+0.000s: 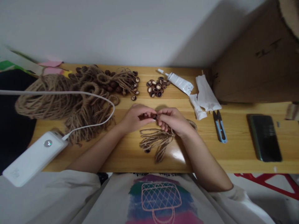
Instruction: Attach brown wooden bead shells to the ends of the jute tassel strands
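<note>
My left hand [135, 118] and my right hand [173, 120] meet over the middle of the table. Thumbs and fingers of both pinch a small dark brown nutshell piece [154, 116], which the fingertips partly cover. Below my right hand, a jute twine tassel [155, 138] spreads its strands on the wood. A twine-wrapped ring [192, 124] shows behind the right wrist. One dark shell [147, 151] lies by the tassel's lower left strands. Farther back is a pile of halved nutshells [157, 87], some with pale insides.
A glue tube [181, 83], white paper wrappers [206, 91] and blue thread snips [220, 127] lie on the right. Beyond them are a phone [265, 137] and a cardboard box [252, 62]. Twine bundles [46, 96] and a cabled power bank [35, 158] occupy the left.
</note>
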